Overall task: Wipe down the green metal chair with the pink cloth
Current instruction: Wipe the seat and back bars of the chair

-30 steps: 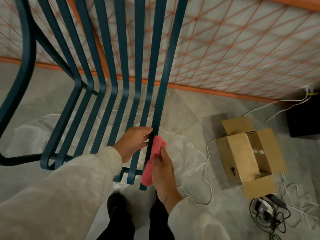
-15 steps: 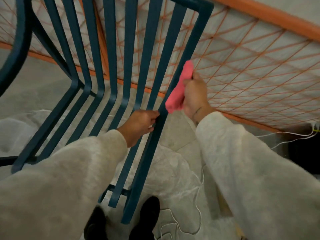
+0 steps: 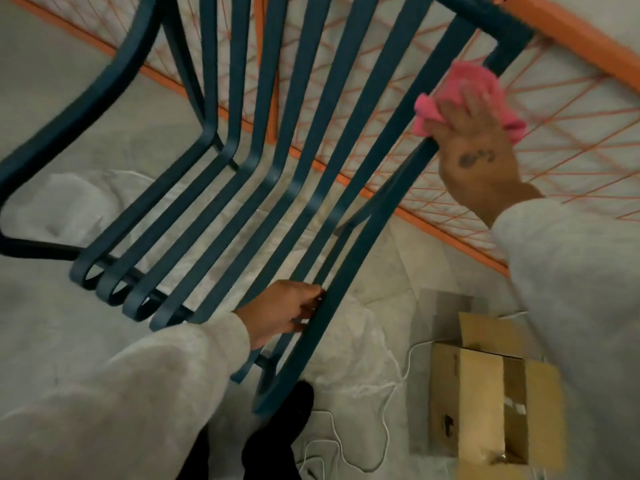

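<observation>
The dark green metal chair [image 3: 263, 188] fills the view, tilted, its long flat slats running from the top right down to curled ends at lower left. My right hand [image 3: 474, 157] presses the pink cloth [image 3: 460, 88] against the outermost right slat, just below the chair's top corner. My left hand [image 3: 284, 313] grips that same outer slat lower down, fingers wrapped round its edge. Both arms wear pale fleece sleeves.
An open cardboard box [image 3: 495, 400] stands on the grey floor at lower right, with white cables [image 3: 384, 431] lying beside it. An orange frame with orange netting [image 3: 571, 109] runs behind the chair. My dark shoe [image 3: 287, 420] is below the chair.
My right hand has slid the pink cloth up the outer slat from near its lower end to just under the top corner. My left hand has kept its hold.
</observation>
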